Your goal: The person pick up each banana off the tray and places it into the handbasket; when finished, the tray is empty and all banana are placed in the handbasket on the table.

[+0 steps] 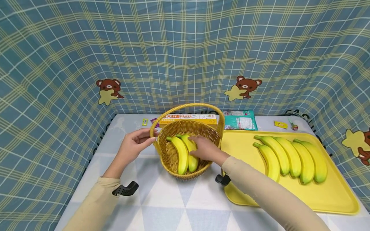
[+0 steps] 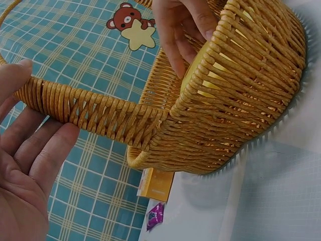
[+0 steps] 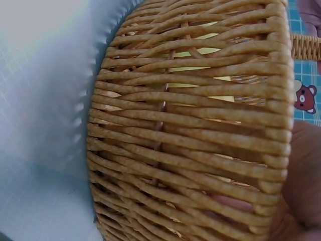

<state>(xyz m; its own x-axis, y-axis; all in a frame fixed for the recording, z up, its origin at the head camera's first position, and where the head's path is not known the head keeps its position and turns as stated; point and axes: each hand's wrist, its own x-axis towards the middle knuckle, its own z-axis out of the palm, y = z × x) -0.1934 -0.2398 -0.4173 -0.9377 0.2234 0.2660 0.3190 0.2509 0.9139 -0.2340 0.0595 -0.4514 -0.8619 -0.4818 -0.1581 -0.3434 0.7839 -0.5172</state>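
Observation:
A woven wicker basket [image 1: 167, 157] with a tall arched handle [image 2: 95, 113] stands on the table, holding two yellow bananas. My left hand [image 1: 137, 142] pinches the left side of the handle, thumb on one face and fingers on the other. Reaching in over the basket's right rim, my right hand [image 1: 204, 148] has its fingers and thumb about the right-hand banana [image 1: 193, 164]. Beside it lies the left banana [image 1: 181, 155], touched by neither hand. In the right wrist view the basket wall [image 3: 190, 120] hides most of the right hand.
A yellow tray [image 1: 338, 199] with several bananas [image 1: 295, 157] lies at the right, under my right forearm. Behind the basket are a pasta box [image 1: 199, 121] and a teal packet [image 1: 241, 121]. Small wrapped sweets [image 1: 145, 122] lie along the back edge, before a checked curtain [image 1: 185, 57].

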